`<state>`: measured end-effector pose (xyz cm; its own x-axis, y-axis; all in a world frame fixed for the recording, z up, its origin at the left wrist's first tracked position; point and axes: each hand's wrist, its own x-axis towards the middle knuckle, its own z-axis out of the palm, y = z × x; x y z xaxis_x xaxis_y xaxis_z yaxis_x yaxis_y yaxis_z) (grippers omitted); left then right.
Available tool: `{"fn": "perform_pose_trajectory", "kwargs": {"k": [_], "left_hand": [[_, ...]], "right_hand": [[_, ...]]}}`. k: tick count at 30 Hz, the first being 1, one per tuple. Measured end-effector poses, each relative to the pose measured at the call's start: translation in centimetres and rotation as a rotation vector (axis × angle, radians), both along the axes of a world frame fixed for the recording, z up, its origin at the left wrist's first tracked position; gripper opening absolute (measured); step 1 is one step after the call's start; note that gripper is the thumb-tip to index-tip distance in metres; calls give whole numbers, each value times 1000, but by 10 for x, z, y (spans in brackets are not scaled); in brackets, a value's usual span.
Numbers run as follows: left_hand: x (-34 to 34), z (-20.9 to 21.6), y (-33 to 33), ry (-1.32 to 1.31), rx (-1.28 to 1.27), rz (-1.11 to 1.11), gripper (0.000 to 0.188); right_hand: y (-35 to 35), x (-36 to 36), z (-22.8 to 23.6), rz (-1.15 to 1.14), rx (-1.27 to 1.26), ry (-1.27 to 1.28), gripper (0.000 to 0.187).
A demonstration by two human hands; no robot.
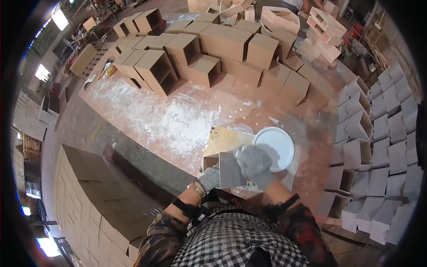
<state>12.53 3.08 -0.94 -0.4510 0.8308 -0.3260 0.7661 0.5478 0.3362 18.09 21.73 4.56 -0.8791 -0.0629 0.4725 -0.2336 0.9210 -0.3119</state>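
Note:
I hold a small open wooden box point(224, 171) in front of my chest, its outer faces coated grey-white. My left hand point(209, 178), in a grey glove, grips the box at its lower left corner. My right hand point(254, 163), also gloved, is pressed on the box's right side, fingers curled; whether it holds a cloth or tool I cannot tell. Just right of it stands a round white bucket point(275, 146) of white paste on the reddish workbench point(187, 120), beside a sheet of cardboard point(224, 140).
Many bare wooden boxes point(213, 49) are piled across the far side of the bench. Several grey-white coated boxes point(378, 133) stand in rows at the right. A stack of flat boards point(89, 191) lies at my left. White powder streaks the bench.

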Motion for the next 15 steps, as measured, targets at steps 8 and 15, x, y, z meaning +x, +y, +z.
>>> {"fn": "perform_pose_trajectory", "kwargs": {"k": [8,15], "left_hand": [[1,-5,-4,-89,133,23,41],[0,-29,-6,12,557,39,32]], "right_hand": [[-26,4,11,195,111,241,20],[-39,27,35,187,283,43,16]]}}
